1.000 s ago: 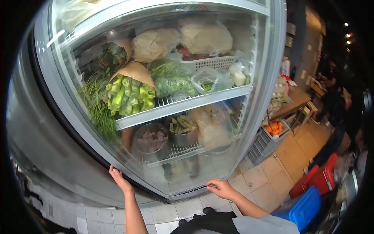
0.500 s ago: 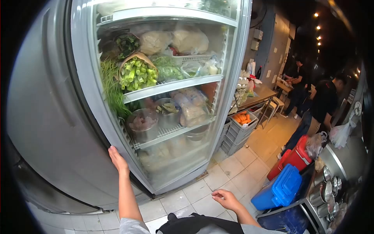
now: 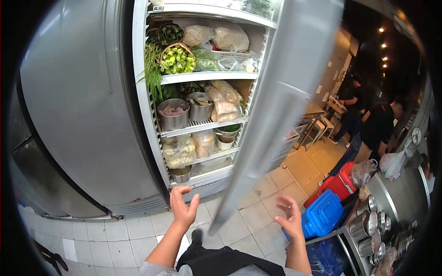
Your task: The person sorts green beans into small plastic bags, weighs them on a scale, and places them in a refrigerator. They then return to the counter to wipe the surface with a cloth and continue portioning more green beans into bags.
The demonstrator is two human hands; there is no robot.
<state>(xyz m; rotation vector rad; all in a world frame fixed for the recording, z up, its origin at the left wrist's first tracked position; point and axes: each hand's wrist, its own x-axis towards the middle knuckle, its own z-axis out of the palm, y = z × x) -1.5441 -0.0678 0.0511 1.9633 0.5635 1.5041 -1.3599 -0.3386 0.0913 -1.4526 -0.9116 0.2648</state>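
A tall upright fridge stands in front, its glass door swung out to the right. My left hand hangs below the lowest shelf, left of the door, with fingers and thumb apart and nothing in it. To the right of the door, my right hand is raised with slightly curled, parted fingers, holding nothing. Inside are leafy stalks wrapped in paper, a metal pot of pinkish food, a second metal pot and plastic bags of food.
Grey metal doors stand at left. On the right are a blue bin, a red bin and a rack with metal pots. Two people in dark clothes, one nearer, stand farther back at right. The floor is tiled.
The fridge door has swung open to the right. My left hand has left the door's left edge and moved right; my right hand has risen and moved right. The view has shifted.
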